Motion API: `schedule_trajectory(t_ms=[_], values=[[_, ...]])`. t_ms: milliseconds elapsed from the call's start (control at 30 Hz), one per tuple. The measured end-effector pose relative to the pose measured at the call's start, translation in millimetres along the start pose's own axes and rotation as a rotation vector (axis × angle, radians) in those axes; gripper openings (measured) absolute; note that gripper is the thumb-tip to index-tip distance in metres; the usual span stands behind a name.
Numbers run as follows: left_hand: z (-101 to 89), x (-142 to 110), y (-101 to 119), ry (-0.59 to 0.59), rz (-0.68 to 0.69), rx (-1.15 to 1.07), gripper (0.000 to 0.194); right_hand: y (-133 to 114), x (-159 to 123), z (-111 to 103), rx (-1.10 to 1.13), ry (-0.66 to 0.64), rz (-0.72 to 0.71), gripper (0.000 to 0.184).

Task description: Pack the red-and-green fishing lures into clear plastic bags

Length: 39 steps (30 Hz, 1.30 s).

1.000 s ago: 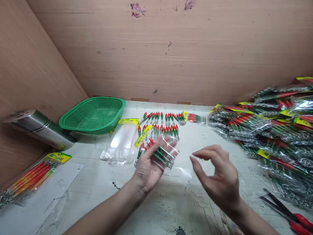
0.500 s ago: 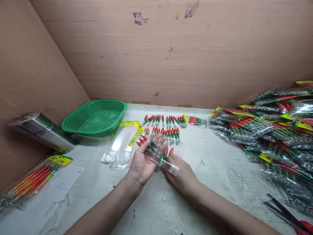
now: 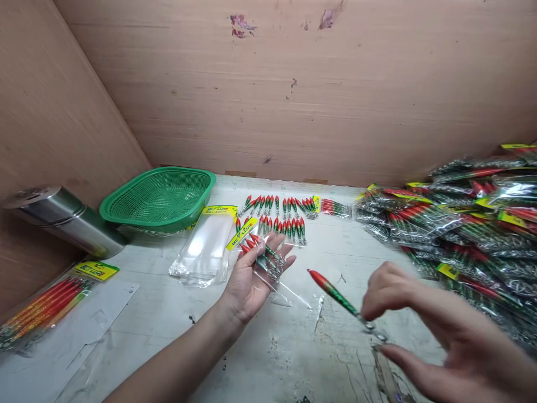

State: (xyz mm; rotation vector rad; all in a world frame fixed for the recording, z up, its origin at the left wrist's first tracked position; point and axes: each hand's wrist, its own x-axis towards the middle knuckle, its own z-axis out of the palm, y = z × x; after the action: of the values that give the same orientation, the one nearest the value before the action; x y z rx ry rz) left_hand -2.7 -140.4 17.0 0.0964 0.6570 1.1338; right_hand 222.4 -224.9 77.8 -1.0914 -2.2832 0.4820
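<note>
Blurred at my four o'clock, my right hand (image 3: 455,336) pinches a red-and-green squid jig (image 3: 335,292) by its hook end. At six, my left hand (image 3: 243,288) presses its thumb on a labelled bag of jigs (image 3: 269,263), other fingers spread beneath. Beyond, at one o'clock from it, jig rows (image 3: 289,207) line the counter (image 3: 344,246).
</note>
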Motion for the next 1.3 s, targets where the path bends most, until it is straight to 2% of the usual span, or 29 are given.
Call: schedule_trajectory(t_ms=[67, 200, 333, 400, 600, 900, 1300], values=[[-0.2, -3.1, -3.3, -0.009, -0.034, 0.026, 0.023, -3.7, 9.9, 13.6, -0.099, 0.012, -0.049, 0.022], [-0.9, -8.6, -9.9, -0.046, -0.105, 0.074, 0.025, -0.1, 29.4, 42.6, -0.292, 0.203, -0.145, 0.019], [-0.8, -11.9, -13.8, -0.059, -0.127, 0.078, 0.026, 1.5, 34.3, 54.5, -0.367, 0.318, -0.148, 0.014], [-0.6, -12.5, -14.2, -0.052, -0.129, 0.073, 0.026, 0.8, 33.2, 56.5, -0.386, 0.335, -0.129, 0.009], [-1.2, -12.8, -15.4, -0.062, -0.129, 0.08, 0.028, 1.3, 32.2, 60.2, -0.466, 0.336, -0.094, 0.012], [2.4, -13.3, -11.7, -0.018, -0.094, 0.059, 0.019, -0.7, 29.8, 62.6, -0.518, 0.338, -0.132, 0.014], [0.0, -15.2, -16.1, -0.07, -0.136, 0.074, 0.027, 2.5, 34.5, 64.9, -0.578, 0.368, -0.202, 0.019]])
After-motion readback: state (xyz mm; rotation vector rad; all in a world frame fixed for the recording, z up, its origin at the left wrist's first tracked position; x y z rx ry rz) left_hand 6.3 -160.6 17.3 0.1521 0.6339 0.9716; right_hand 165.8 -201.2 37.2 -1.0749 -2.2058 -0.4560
